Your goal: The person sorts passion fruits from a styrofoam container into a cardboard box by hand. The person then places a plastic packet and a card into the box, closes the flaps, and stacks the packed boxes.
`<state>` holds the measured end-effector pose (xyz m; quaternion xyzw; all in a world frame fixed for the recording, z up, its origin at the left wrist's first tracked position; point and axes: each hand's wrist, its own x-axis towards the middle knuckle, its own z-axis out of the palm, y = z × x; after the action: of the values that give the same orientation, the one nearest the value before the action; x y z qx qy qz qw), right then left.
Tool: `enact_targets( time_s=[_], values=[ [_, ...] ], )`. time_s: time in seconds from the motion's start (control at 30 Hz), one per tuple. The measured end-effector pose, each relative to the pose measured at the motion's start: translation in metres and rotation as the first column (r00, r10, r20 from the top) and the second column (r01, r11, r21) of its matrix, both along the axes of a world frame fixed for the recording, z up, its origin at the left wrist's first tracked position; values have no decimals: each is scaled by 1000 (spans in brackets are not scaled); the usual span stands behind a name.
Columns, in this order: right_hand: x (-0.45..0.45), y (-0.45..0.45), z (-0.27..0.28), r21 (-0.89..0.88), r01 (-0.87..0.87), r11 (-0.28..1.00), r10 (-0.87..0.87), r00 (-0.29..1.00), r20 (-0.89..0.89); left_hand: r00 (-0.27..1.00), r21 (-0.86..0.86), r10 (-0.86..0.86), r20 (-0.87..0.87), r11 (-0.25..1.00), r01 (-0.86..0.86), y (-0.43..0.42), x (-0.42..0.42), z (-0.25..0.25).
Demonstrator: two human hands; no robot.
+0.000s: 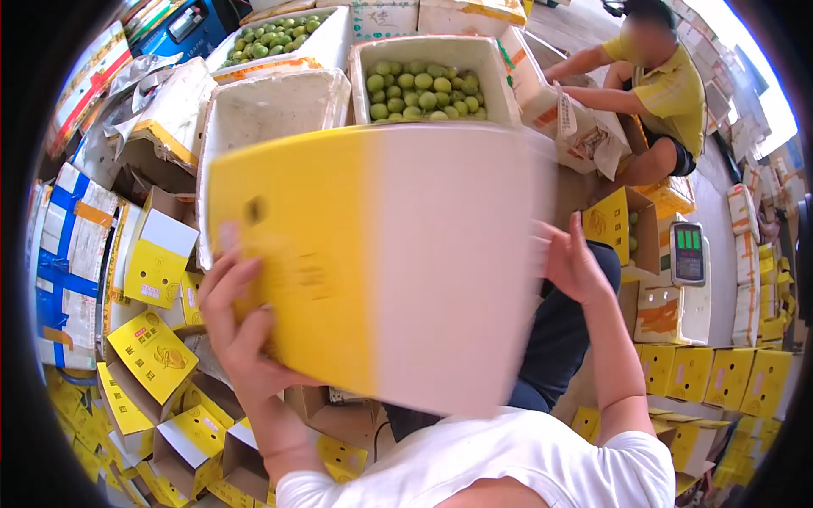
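A yellow and white cardboard box (322,254), slightly blurred by motion, is held up in front of my body and covers the middle of the view. My left hand (241,322) grips it at its left side, the fingers bent against the yellow face. At the box's right edge, my right hand (576,262) has its thumb raised and its fingers stretched out; whether they touch the box I cannot tell. Behind the box stands a white foam crate (504,76) of round green fruit (423,91). Left of that is another foam crate (212,127), its lower part hidden by the box.
Several open yellow cartons (157,356) pile up at the left. A scale display (687,254) stands at the right, near an open carton (622,224) with green fruit. A co-worker in a yellow shirt (673,89) reaches toward a foam crate. More fruit (269,38) lies at the back.
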<state>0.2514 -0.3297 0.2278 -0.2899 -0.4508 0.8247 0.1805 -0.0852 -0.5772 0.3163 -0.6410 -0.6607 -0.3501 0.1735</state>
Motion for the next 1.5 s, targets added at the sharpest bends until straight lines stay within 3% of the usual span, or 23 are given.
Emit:
enact_targets(
  time_s=[0.07, 0.13, 0.17, 0.27, 0.4, 0.43, 0.47, 0.53, 0.6, 0.63, 0.67, 0.7, 0.73, 0.8, 0.87, 0.93, 0.97, 1.03, 1.13, 1.23, 1.33, 1.4, 1.5],
  values=[
    [36, 3, 7, 48, 168, 985, -173, 977, 125, 989, -167, -140, 41, 975, 145, 31, 40, 34],
    [63, 2, 5, -22, 401, 916, -396, 910, 124, 899, -144, -438, 10, 889, 435, 63, 58, 30],
    [83, 11, -15, 247, 358, 901, -427, 836, 346, 839, -189, -543, -34, 828, 528, 78, 68, 28],
    [140, 2, -51, 217, 413, 885, -466, 803, 373, 726, -185, -686, 45, 709, 681, 113, 101, 9],
    [182, 8, -96, 184, 546, 817, -569, 712, 412, 706, 1, -603, 371, 761, 649, 147, 131, -76],
    [187, 12, -109, 173, 583, 794, -594, 684, 422, 711, -24, -551, 437, 783, 621, 148, 132, -111],
    [172, 8, -93, 307, 562, 768, -635, 606, 480, 709, -56, -494, 503, 800, 597, 146, 130, -148],
    [165, 3, -97, 512, 327, 794, -592, 602, 535, 759, -291, -319, 568, 785, 548, 134, 122, -225],
    [148, 9, -115, 521, 304, 798, -577, 638, 510, 924, -691, -80, 374, 640, 336, 121, 129, -268],
    [128, 11, -117, 542, 178, 821, -532, 584, 613, 972, -602, -66, 225, 775, 192, 120, 139, -289],
    [132, 22, -169, 727, -20, 686, -626, 492, 605, 971, -609, -64, 232, 769, 196, 122, 140, -286],
    [117, 23, -190, 825, -107, 555, -734, 404, 546, 966, -708, -112, 234, 661, 248, 126, 138, -277],
    [109, 29, -211, 751, 82, 655, -704, 428, 567, 958, -792, -159, 239, 540, 287, 130, 135, -270],
    [87, 37, -245, 630, 303, 715, -674, 535, 509, 938, -784, -95, 333, 524, 332, 137, 133, -263],
    [62, 33, -263, 864, 146, 482, -753, 573, 323, 847, -725, -6, 531, 514, 458, 140, 132, -245],
    [39, 40, -244, 714, 166, 680, -670, 537, 512, 825, -676, -13, 564, 567, 471, 142, 134, -250],
    [34, 47, -252, 714, 175, 677, -672, 542, 505, 830, -630, -61, 554, 622, 465, 142, 135, -260],
    [25, 57, -249, 809, 56, 585, -712, 514, 478, 844, -705, 33, 535, 568, 425, 154, 139, -251],
    [26, 73, -243, 680, -199, 706, -521, 506, 688, 816, -721, 34, 578, 489, 490, 173, 144, -261],
    [33, 74, -159, 786, -137, 603, -584, 596, 551, 858, -776, -59, 510, 398, 489, 184, 156, -277],
    [66, 83, -71, 858, -53, 511, -628, 658, 415, 793, -730, -207, 573, 310, 609, 181, 175, -314],
    [95, 87, -63, 876, 97, 473, -717, 620, 318, 738, -728, -320, 594, 176, 662, 180, 198, -326],
    [110, 82, -65, 888, -99, 449, -785, 432, 445, 773, -850, -488, 406, 110, 516, 167, 230, -349]
  ],
)
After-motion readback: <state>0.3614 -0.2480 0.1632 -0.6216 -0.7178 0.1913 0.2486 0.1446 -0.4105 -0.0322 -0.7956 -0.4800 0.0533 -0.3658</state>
